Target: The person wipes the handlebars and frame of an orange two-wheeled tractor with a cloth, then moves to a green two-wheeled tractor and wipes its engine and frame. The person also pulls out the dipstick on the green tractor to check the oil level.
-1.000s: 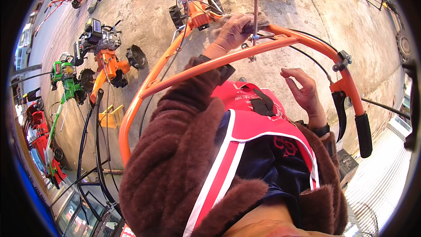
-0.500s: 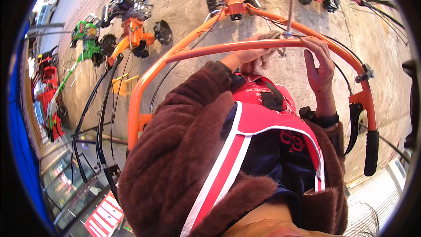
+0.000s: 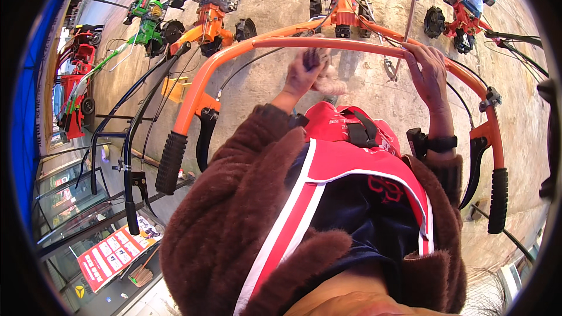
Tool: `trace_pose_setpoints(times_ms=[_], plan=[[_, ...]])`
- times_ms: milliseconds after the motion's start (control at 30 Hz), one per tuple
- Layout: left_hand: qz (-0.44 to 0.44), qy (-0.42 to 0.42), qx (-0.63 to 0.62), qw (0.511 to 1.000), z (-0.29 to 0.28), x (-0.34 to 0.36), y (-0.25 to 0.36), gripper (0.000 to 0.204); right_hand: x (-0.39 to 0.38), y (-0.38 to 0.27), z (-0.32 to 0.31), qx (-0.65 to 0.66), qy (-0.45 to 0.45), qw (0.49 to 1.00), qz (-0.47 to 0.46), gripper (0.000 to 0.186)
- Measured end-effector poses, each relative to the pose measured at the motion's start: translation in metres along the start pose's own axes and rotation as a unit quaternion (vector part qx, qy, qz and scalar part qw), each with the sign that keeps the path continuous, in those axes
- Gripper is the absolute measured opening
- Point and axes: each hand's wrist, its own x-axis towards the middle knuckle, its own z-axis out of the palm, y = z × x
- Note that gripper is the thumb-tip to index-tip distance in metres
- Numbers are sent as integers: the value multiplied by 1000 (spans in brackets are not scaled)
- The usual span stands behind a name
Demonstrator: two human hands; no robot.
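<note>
An orange tubular handlebar frame (image 3: 257,45) of a walk-behind tiller arches in front of me, with black ribbed grips at both ends. My left hand (image 3: 301,76) is closed round a bunched, pinkish-grey rag (image 3: 331,82), which hangs just on my side of the crossbar. Something dark also shows by those fingers; I cannot tell what it is. My right hand (image 3: 428,76) grips the right part of the crossbar, fingers over the tube and thumb below. Close beside it rises a thin metal lever (image 3: 412,9) with a black ribbed knob.
The tiller's orange body (image 3: 345,3) stands ahead. More machines stand around: an orange tiller (image 3: 211,26), a green one (image 3: 146,9), red ones at far left, and a red one (image 3: 465,17) at right. Black handlebars (image 3: 132,140) reach close on my left. A printed red-and-white board (image 3: 117,254) lies lower left.
My left hand has drawn the rag away from the lever area, leftward along the crossbar. My right hand stays at the crossbar's right part. The view has shifted, showing the left grip.
</note>
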Motion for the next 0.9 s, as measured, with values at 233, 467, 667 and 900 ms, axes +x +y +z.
trace_pose_setpoints(times_ms=[233, 467, 667, 900], plan=[[288, 214, 189, 914, -54, -60, 70, 50, -6, 0, 2, -6, 31, 999, -19, 20], [270, 207, 383, 859, -32, -16, 97, 68, -9, 0, 9, -13, 71, 997, -17, 17], [300, 68, 363, 880, -9, -12, 104, 68, 7, 1, 17, -47, -33, 988, 143, 34], [211, 170, 423, 865, -47, -15, 88, 55, 35, 9, 29, -44, -149, 958, 239, 48]])
